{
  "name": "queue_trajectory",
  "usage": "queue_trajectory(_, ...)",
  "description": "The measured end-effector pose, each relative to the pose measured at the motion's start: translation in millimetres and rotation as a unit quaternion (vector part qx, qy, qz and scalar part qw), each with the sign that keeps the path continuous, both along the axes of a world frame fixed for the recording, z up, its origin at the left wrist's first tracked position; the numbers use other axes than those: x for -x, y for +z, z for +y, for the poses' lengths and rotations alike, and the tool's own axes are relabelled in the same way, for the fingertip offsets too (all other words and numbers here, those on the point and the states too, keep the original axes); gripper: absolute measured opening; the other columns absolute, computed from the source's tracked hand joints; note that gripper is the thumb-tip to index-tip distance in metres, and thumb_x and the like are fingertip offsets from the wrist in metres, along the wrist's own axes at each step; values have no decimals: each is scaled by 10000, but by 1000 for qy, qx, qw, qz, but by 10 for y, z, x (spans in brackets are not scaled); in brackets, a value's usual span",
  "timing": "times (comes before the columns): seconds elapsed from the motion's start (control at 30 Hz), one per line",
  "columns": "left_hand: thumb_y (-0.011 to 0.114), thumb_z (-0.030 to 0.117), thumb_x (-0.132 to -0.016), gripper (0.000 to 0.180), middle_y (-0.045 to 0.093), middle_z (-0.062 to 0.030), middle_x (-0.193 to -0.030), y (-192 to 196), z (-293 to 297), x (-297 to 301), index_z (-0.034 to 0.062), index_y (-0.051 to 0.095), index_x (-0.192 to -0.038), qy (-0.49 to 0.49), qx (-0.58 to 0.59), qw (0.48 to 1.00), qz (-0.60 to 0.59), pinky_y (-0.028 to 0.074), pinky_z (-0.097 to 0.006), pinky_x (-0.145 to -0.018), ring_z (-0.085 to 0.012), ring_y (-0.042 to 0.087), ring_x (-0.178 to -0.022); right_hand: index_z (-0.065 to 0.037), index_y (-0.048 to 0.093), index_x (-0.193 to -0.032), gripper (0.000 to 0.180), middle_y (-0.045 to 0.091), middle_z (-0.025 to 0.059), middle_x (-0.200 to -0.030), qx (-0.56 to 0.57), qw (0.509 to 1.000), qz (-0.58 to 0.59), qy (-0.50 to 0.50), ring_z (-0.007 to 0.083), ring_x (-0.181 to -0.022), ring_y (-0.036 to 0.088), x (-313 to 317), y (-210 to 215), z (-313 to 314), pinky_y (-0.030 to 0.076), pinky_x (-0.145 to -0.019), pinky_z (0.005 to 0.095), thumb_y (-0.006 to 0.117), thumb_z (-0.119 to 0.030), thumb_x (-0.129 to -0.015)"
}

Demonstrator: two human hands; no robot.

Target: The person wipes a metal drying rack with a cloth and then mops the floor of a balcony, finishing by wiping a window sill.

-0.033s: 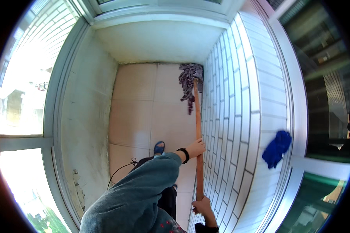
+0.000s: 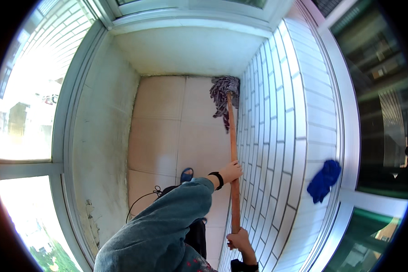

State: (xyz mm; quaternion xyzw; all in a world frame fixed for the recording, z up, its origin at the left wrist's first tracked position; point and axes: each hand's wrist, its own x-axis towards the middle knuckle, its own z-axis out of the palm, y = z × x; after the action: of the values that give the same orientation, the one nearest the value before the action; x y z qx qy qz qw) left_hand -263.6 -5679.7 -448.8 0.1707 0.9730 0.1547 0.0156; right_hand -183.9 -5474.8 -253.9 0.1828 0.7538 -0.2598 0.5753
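Note:
A mop (image 2: pixel 233 140) with a long wooden handle slants across the tiled floor. Its dark purplish string head (image 2: pixel 222 94) lies bunched in the far right corner, against both walls. Partway down the handle my left hand (image 2: pixel 231 171), with a black band at the wrist, is closed round the wood. My right hand (image 2: pixel 239 239) grips the near end of the same handle, lower in the view, its fingers wrapped round it. A blue-green sleeve (image 2: pixel 158 222) covers my left arm.
A white-tiled low wall (image 2: pixel 276 136) runs close along the handle's right side. On its ledge lies a crumpled blue cloth (image 2: pixel 323 181). The stained plaster wall (image 2: pixel 102 136) bounds the left. One blue sandal (image 2: pixel 187 174) shows on the floor, with a thin black cord (image 2: pixel 143 198) nearby.
The whole view has shifted slightly. The mop head stays in the corner, and both hands keep their places on the handle.

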Motion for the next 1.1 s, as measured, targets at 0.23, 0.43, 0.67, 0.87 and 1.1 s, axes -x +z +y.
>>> queue_trajectory(0.23,602,137,-723,57,559,-2,-833,293,-512,-26,152,589,-777,48,-77,996,-10,322,-325,-876,-163,507,-923,83,494,-796,253,570,137,-581,-38,992,-90,78,212,-479,594,395,700,-665,486,-428,294,655,-39,-642)
queue_trajectory(0.43,619,112,-672,123,541,-7,-805,432,-1193,-486,137,570,-782,111,-112,986,-51,330,-339,-893,-181,515,-895,42,508,-786,208,516,115,-529,84,977,-94,175,226,-414,542,531,965,-1223,424,-341,344,633,-54,-652)
queue_trajectory(0.67,575,102,-691,116,571,-25,-842,-32,-2497,-1250,131,600,-800,199,13,978,-62,351,-395,-929,-215,523,-940,53,571,-668,143,582,129,-551,121,923,-158,328,198,-491,602,479,-4,-2238,471,-424,290,622,-78,-640)
queue_trajectory(0.87,613,108,-697,315,524,-92,-1076,-135,-2868,-1540,102,578,-1011,348,46,930,-107,339,-405,-955,-278,438,-1113,41,537,-523,156,546,134,-479,132,935,-165,284,189,-399,557,423,-291,-2612,445,-369,297,576,-65,-630)
queue_trajectory(1.1,557,208,-768,303,531,-100,-1134,216,-1406,-1298,104,610,-1048,243,109,936,-230,224,-537,-972,-309,357,-1189,50,521,-733,220,558,112,-548,26,947,-63,315,196,-450,578,368,362,-1188,446,-396,296,640,-98,-621)
